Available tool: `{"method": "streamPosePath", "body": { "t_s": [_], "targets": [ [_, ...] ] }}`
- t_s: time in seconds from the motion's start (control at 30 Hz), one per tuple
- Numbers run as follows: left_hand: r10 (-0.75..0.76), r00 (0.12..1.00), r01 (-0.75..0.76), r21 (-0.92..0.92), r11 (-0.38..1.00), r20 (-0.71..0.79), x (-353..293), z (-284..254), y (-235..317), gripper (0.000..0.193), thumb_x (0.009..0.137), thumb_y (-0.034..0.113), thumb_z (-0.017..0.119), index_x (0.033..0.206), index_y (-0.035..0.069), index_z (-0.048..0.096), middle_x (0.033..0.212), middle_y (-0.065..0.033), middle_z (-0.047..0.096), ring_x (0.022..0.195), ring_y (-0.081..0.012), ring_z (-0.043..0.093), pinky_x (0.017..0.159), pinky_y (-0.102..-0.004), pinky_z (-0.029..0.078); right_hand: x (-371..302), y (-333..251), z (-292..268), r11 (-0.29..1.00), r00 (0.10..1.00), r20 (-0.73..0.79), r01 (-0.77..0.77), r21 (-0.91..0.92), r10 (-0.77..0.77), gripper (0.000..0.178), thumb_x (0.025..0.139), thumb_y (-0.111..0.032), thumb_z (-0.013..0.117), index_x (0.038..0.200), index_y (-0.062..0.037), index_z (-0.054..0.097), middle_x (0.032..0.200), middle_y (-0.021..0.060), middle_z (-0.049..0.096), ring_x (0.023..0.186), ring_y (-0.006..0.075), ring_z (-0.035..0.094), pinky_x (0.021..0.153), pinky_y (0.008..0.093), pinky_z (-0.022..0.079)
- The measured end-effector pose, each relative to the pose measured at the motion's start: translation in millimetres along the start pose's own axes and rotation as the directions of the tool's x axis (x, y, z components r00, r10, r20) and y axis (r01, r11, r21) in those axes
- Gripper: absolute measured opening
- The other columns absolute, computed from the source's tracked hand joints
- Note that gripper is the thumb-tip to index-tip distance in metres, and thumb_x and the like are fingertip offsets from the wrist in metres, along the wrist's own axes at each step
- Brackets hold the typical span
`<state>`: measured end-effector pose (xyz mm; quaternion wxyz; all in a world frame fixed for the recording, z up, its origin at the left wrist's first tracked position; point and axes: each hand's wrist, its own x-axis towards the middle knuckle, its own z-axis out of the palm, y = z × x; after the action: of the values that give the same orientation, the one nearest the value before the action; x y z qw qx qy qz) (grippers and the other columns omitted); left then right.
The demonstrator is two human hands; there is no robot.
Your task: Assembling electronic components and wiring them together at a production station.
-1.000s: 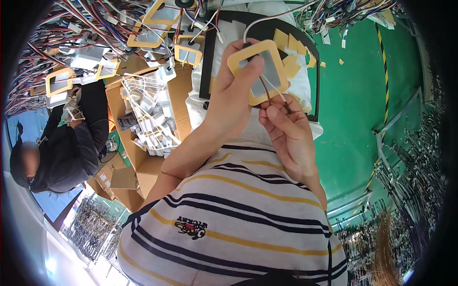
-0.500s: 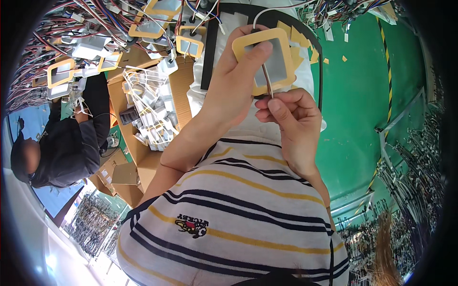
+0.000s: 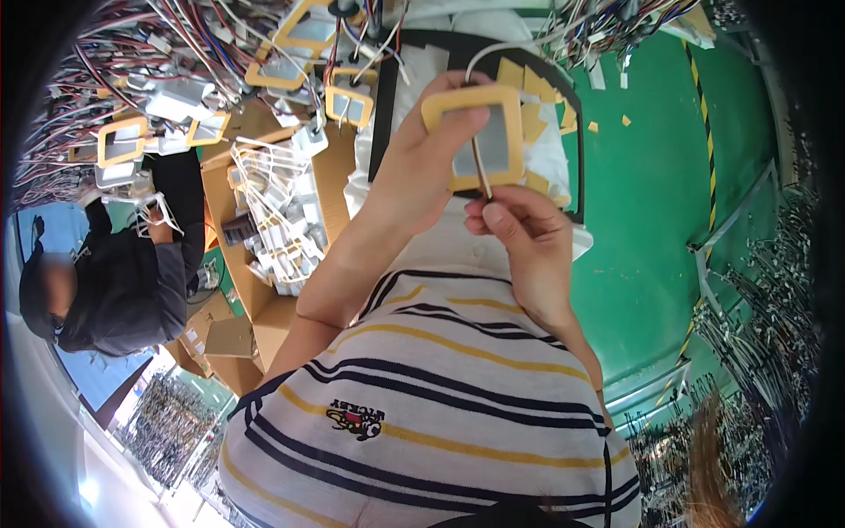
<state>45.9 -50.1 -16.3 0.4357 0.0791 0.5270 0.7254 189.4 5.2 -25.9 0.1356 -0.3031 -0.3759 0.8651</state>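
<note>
My left hand is closed around a flat, square-shaped grey housing with a yellow border, its thumb laid over the grey face. A thin brown-and-white cable crosses that face toward me. My right hand pinches the cable between thumb and fingertips just beyond the housing's near edge. From the far edge a white cable curves away to the right. Fingers of my left hand behind the housing are hidden. Both hands are above a white, dark-edged surface in front of my body.
Yellow cut pieces lie on the far right of that surface. At left stands a cardboard box of white parts. Bundled wires and similar yellow-framed housings fill the far left. Another person works at left, holding a white part. Green floor lies right.
Both hands, with the housing and cable, have come a little nearer to me and slightly left. Each hand keeps its hold. The other person's hands and white part have shifted slightly.
</note>
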Motion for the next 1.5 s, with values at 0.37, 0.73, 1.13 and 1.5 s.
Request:
{"method": "streamPosePath", "body": {
  "t_s": [0.37, 0.73, 1.13, 1.5],
  "targets": [
    [0.135, 0.949, -0.217, 0.279, 0.935, 0.286, -12.5, 1.2, 4.1, 0.041, 0.078, -0.006, 0.042, 0.117, 0.001, 0.039, 0.104, -0.0098, 0.053, 0.095, -0.0125, 0.052, 0.081, -0.0259, 0.044, 2.3, 13.5, -17.7, 0.981, 0.994, 0.107, 0.048, -0.189, -0.028, 0.028, 0.083, -0.001, 0.063, 0.109, -0.0004, 0.055, 0.099, 0.0085, 0.062, 0.092, 0.0153, 0.058, 0.085, 0.0297, 0.045],
    [-0.438, 0.761, -0.158, 0.793, 0.589, 0.477, -22.1, -47.3, 62.7, 0.056, 0.067, 0.008, 0.065, 0.119, 0.003, 0.048, 0.106, -0.0061, 0.056, 0.101, -0.0185, 0.052, 0.088, -0.0311, 0.041, 40.0, -52.5, -3.2, 0.834, 0.762, 0.456, 0.548, -0.072, -0.461, 0.026, 0.098, -0.026, 0.04, 0.089, -0.004, 0.05, 0.08, 0.0096, 0.051, 0.068, 0.0124, 0.05, 0.056, 0.0212, 0.039],
    [0.236, 0.722, -0.483, 0.229, 0.845, 0.651, -0.5, 9.4, 135.3, 0.098, 0.072, 0.031, 0.077, 0.145, 0.006, 0.017, 0.129, -0.0143, 0.044, 0.114, -0.0252, 0.048, 0.1, -0.0345, 0.03, 16.2, -3.5, 94.5, 0.489, 0.396, 0.91, 0.774, -0.402, 0.122, 0.014, 0.088, -0.014, 0.05, 0.087, -0.0003, 0.052, 0.079, 0.0162, 0.053, 0.079, 0.034, 0.057, 0.068, 0.0416, 0.045],
    [0.653, 0.566, -0.755, -0.003, 0.656, 0.504, -5.4, 42.4, 133.4, 0.031, 0.097, 0.037, 0.038, 0.088, 0.007, 0.035, 0.07, -0.0072, 0.048, 0.058, -0.0151, 0.051, 0.066, -0.0353, 0.052, 170.6, -146.1, 37.4, -0.287, 0.309, 0.44, 0.432, -0.855, -0.843, 0.015, 0.082, -0.009, 0.06, 0.087, -0.0017, 0.048, 0.077, 0.0153, 0.056, 0.069, 0.0315, 0.056, 0.066, 0.0359, 0.046]
  ]
}}
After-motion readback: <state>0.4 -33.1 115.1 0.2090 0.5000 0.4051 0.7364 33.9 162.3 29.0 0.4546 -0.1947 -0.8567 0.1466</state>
